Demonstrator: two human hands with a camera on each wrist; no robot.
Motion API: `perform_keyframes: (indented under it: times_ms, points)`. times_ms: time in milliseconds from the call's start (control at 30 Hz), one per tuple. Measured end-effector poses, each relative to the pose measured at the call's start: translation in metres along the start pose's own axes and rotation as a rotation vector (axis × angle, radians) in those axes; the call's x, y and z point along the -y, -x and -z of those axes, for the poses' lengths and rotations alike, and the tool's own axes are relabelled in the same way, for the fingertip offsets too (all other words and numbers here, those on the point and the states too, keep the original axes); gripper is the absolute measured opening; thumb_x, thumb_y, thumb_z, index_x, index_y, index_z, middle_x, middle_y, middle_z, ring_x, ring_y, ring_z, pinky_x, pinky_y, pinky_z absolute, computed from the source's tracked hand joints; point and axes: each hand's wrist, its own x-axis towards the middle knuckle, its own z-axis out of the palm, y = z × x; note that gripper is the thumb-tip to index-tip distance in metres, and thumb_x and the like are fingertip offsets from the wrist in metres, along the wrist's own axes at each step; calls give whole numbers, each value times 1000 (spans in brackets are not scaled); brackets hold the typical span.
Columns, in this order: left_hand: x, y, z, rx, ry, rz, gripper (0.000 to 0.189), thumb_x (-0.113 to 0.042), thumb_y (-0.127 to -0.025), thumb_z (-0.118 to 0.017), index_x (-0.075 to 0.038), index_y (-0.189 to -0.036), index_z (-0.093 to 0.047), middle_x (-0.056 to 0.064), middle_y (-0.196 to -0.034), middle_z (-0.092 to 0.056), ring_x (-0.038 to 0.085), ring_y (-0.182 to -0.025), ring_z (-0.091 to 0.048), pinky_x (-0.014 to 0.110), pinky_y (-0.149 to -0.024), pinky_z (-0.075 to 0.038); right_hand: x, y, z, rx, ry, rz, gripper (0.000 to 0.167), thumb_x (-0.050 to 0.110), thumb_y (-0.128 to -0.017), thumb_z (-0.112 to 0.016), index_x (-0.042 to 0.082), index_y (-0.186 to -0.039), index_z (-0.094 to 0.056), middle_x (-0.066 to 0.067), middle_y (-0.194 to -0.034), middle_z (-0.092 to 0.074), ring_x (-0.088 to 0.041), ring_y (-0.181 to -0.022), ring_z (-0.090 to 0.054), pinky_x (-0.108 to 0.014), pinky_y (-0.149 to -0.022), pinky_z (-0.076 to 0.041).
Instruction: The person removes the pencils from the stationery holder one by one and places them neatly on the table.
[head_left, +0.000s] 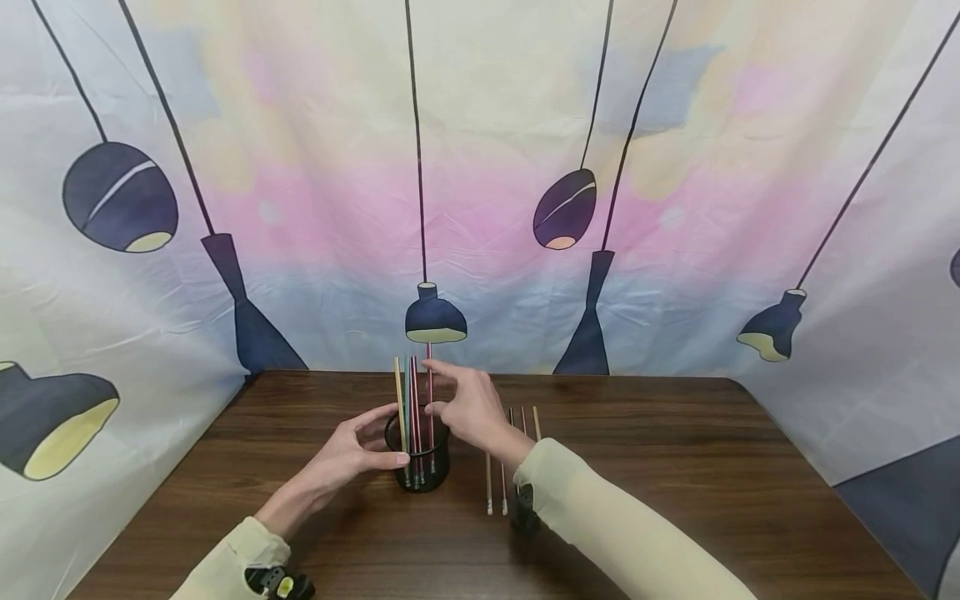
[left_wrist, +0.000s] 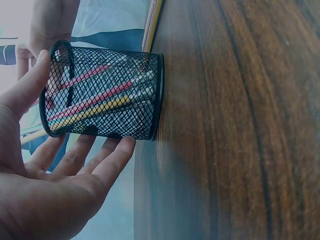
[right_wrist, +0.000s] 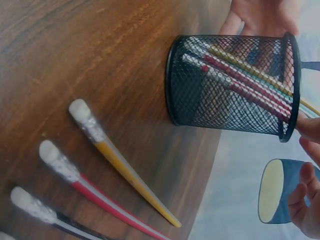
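Note:
A black mesh pencil cup (head_left: 424,477) stands upright on the table with several pencils in it, eraser ends down. Yellow (head_left: 399,392), teal and red shafts rise above its rim. My left hand (head_left: 345,450) holds the cup from the left, thumb at the rim and fingers along the mesh in the left wrist view. Above the cup's right side, my right hand (head_left: 472,408) has thumb and index finger at a red pencil (head_left: 430,379), whose eraser end is inside the cup.
Right of the cup, under my right forearm, several loose pencils lie in a row, among them a yellow pencil (right_wrist: 135,175), a red pencil (right_wrist: 107,202) and a black pencil (right_wrist: 75,229). A cloth printed with lamps (head_left: 495,208) hangs behind the wooden table (head_left: 660,467).

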Motion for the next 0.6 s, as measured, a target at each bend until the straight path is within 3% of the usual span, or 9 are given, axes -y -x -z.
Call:
perform_keyframes:
  times_ms: [100,333,600]
  points:
    - [-1,0,0,0,-2,2,88,-8,-89,-83,0,-162,-35,28,-149,-54,46,-133,-55,42,-101,-49,3,-2,4,-5,2,-2,71,6,-83,-90,32,-144,-68,-2,-124,-76,-6,-59,-57,-27,-54,-41]
    - [-1,1,0,6,11,6,87,-7,-90,-82,0,-163,-34,29,-151,-51,48,-134,-54,43,-100,-50,9,-6,12,-19,16,1,71,7,-83,-91,36,-144,-67,-5,-133,-72,-6,-41,-27,-23,-43,-30]
    - [-2,1,0,6,6,11,86,-8,-91,-82,-1,-163,-35,28,-149,-53,48,-134,-54,44,-100,-50,15,-11,24,-25,-39,62,71,3,-83,-90,30,-145,-67,-7,-122,-76,-11,-46,-49,-24,-46,-39]
